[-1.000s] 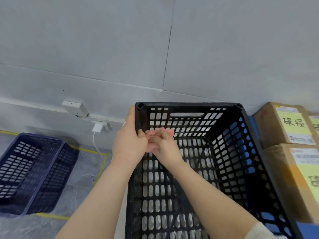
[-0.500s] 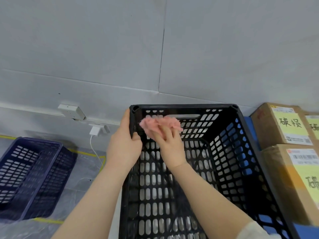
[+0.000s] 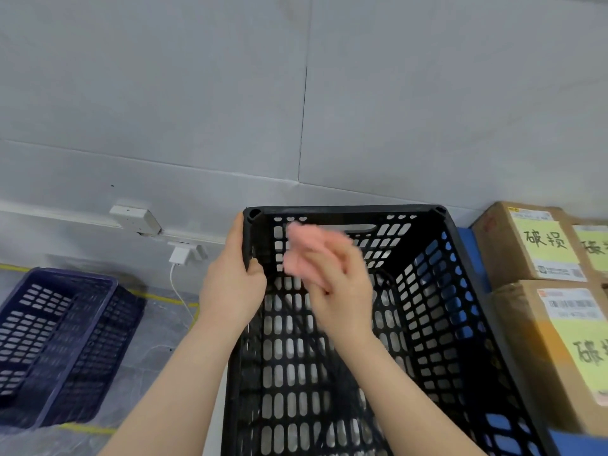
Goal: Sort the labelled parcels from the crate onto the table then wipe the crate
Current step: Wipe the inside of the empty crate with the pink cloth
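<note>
Wrapping the left hand's (image 3: pixel 230 287) fingers (image 3: pixel 237 235) round the outside of the black crate's (image 3: pixel 345 210) far left corner, hooking the thumb inside the rim, steadying it. Carrying a pink cloth (image 3: pixel 304 248) in the right hand (image 3: pixel 345 291) against the inside of the far wall, just below the handle slot; blurring too much for telling pinching from flat pressing. Judging the crate stiff, light and showing no parcels inside, so likely sliding or tipping under hard rubbing; gripping best at rim, corner or slot. Judging the cloth soft, limp, likely snagging on the lattice holes. Crowding the crate's right side: labelled parcels (image 3: pixel 526 245) stacked on the blue table (image 3: pixel 462 232). Lying well apart on the floor to the left: a blue crate (image 3: pixel 65 324), below a white charger (image 3: pixel 179 255) on the wall
</note>
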